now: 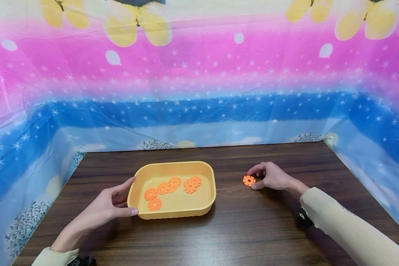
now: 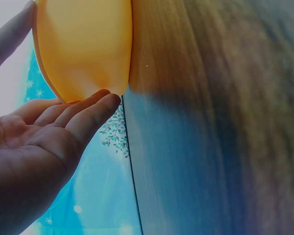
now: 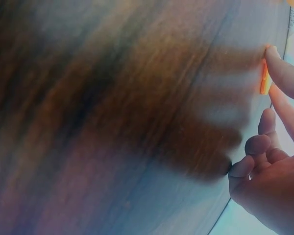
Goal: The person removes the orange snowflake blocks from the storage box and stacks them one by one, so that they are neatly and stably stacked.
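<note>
On the left, a yellow plastic tub (image 1: 171, 214) stands on the table with several orange notched discs (image 1: 154, 204) lying flat inside, some overlapping. My left hand (image 1: 103, 207) holds the tub's left end, thumb at the near corner and fingers along the far part of that end. In the left wrist view, those fingers (image 2: 85, 115) press against the tub wall (image 2: 88, 49). To the right of the tub, my right hand (image 1: 270, 177) pinches one orange notched disc (image 1: 245, 181) between thumb and forefinger. The right wrist view shows that disc (image 3: 264, 81) edge-on, the other fingers curled below.
The dark wood-grain table (image 1: 212, 244) runs back to a patterned cloth (image 1: 199, 107) that hangs behind and along both sides. A black band (image 1: 305, 218) sits on the right wrist, and another band (image 1: 83, 261) on the left.
</note>
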